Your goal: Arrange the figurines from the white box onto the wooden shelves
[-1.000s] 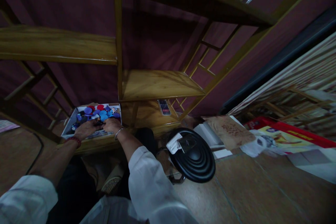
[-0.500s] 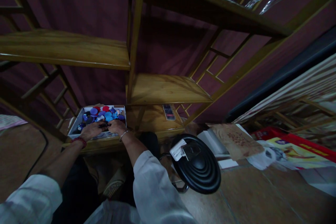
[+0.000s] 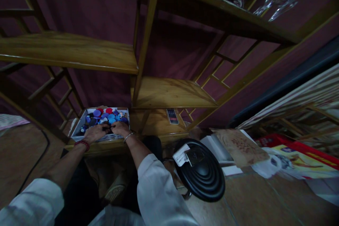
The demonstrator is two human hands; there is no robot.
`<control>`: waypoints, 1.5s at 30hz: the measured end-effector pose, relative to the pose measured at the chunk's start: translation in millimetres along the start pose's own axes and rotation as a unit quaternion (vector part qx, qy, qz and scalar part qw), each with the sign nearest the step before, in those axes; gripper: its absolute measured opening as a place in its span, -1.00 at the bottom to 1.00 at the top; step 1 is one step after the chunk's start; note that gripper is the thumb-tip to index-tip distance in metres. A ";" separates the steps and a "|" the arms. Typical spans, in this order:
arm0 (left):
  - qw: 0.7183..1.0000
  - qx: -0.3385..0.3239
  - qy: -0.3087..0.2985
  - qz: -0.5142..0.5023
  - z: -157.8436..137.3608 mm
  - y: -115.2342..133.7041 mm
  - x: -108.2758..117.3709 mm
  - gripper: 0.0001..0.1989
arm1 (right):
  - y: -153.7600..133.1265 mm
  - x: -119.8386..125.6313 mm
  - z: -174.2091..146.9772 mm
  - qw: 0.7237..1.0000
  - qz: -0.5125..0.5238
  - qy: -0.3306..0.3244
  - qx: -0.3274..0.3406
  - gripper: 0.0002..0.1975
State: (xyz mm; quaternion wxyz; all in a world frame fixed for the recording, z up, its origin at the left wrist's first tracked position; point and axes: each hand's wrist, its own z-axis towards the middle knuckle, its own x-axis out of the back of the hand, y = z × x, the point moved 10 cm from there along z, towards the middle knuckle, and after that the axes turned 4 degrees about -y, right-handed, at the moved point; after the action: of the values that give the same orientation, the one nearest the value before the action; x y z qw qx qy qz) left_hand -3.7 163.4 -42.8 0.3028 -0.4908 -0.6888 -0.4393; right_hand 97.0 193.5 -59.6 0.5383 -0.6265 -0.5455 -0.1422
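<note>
**Tiny update: view swung a bit, same spot being worked**

Only the head view can be gone by here, so clock positions are read off the whole picture unless noted. Compared with a second ago, pretty much everything has been shifted toward 3 or 4 o'clock. That's probably down to the head being turned, not to any furniture being moved.

The box [image 3: 80,124] is found at about half past 8, set on the low shelf [image 3: 155,122]. It's crammed with small bits: red caps [image 3: 109,110] at the box's own 12, purple bits [image 3: 96,113] at its 11, blue bits [image 3: 111,117] at its 2.

The left hand [image 3: 94,133] is held over the near side, around the box's 7, and the right hand [image 3: 119,128] around its 4. Between them sits a small dark piece [image 3: 107,129]. It seems to be pinched by the left fingers; the right ones are curled in close, but whether it's gripped by them too can't be told in this light.

As for the work, not much looks to have been advanced: the piece hasn't been set down, and both hands are kept over the box. The black disc [image 3: 202,180] at 5 o'clock is left untouched.
</note>
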 end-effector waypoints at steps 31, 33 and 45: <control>0.999 -0.017 0.040 -0.015 -1.9 -1.2 6.6 -0.62 | -2.0 7.6 -4.0 0.997 -0.058 0.035 -0.037 -0.70; 0.999 -0.017 0.041 -0.017 -1.4 -2.0 6.8 -0.62 | 0.3 7.3 -0.6 0.997 -0.053 0.041 -0.034 -0.69; 0.971 -0.026 0.018 -0.236 10.9 -15.8 0.0 -0.66 | 12.1 5.9 21.8 0.998 0.029 0.057 -0.016 -0.66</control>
State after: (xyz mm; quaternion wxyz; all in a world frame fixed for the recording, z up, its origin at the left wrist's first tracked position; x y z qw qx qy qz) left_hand -18.4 171.1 -52.3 0.1900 -0.3142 -0.7683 -0.5243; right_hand 100.3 216.9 -69.7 0.5626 -0.6414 -0.4929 -0.1707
